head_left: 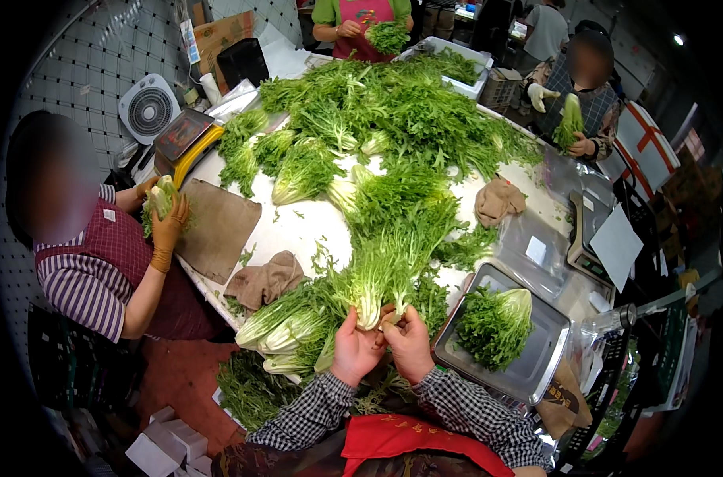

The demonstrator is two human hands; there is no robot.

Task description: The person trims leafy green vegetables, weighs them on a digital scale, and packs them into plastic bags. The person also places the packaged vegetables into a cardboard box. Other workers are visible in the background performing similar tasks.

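A leafy head of curly endive [368, 288] lies at the near edge of the table, its pale base toward me and its frilly green leaves spreading away. My left hand [355, 351] is closed around the base from below. Right beside it, my right hand [410, 345] pinches pale stalks [401, 304] at the head's right side. The fingertips of both hands nearly meet and partly hide the cut end. To the left, several more endive heads [286, 330] lie in a pile with their white bases toward me.
A metal tray [549, 362] with one endive head [496, 326] stands at right. Brown cloths [266, 280], a scale [590, 242] and a large leafy heap [393, 103] share the white table [314, 230]. Three co-workers hold endive around it. Loose greens [254, 389] lie below left.
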